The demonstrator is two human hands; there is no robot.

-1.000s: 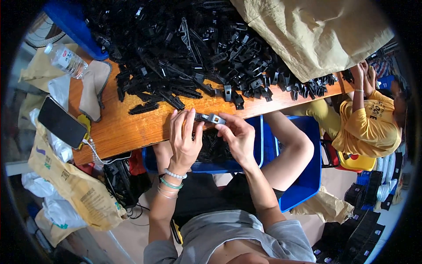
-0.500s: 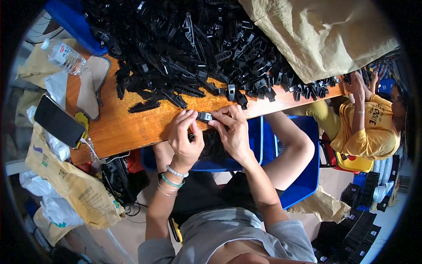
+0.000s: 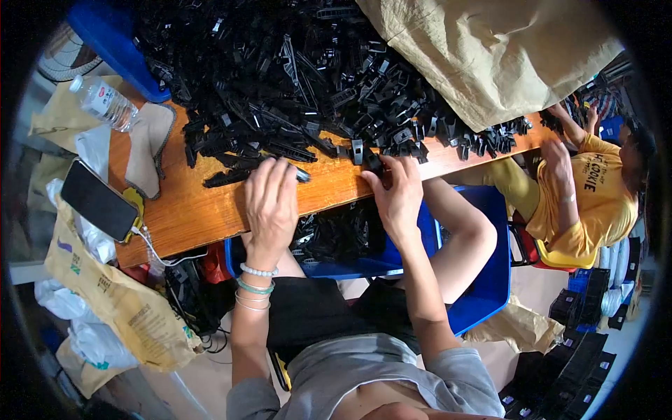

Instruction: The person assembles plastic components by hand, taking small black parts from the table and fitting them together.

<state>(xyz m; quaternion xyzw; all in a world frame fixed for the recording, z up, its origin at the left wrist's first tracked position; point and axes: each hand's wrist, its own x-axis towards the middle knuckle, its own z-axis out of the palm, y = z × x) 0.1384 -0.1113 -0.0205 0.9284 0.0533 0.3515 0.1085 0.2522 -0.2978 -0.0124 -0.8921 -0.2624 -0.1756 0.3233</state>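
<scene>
My left hand [image 3: 271, 204], with bracelets on its wrist, lies over the front of the wooden table [image 3: 189, 210]. Its fingers stretch toward the loose long black plastic parts [image 3: 234, 175], and a dark part's end pokes out beside the fingertips. What lies under the fingers is hidden. Over the table's front edge reaches my right hand [image 3: 399, 194], its thumb and forefinger apart beside a small black plastic clip [image 3: 374, 166]. Just left of that clip stands another clip with a grey face [image 3: 358, 150]. A large heap of black plastic parts [image 3: 245, 84] covers the back of the table.
A blue bin [image 3: 483, 280] with black parts sits below the table edge. To the left are a phone [image 3: 100, 205] with a white cable, a plastic bottle [image 3: 105, 103] and paper bags [image 3: 119, 294]. Brown sheeting [image 3: 490, 63] covers the heap's right. A person in yellow [image 3: 595, 189] sits at right.
My hands were together holding a small black clip with a grey face. They have moved apart and toward the heap, and the clip is no longer held between them.
</scene>
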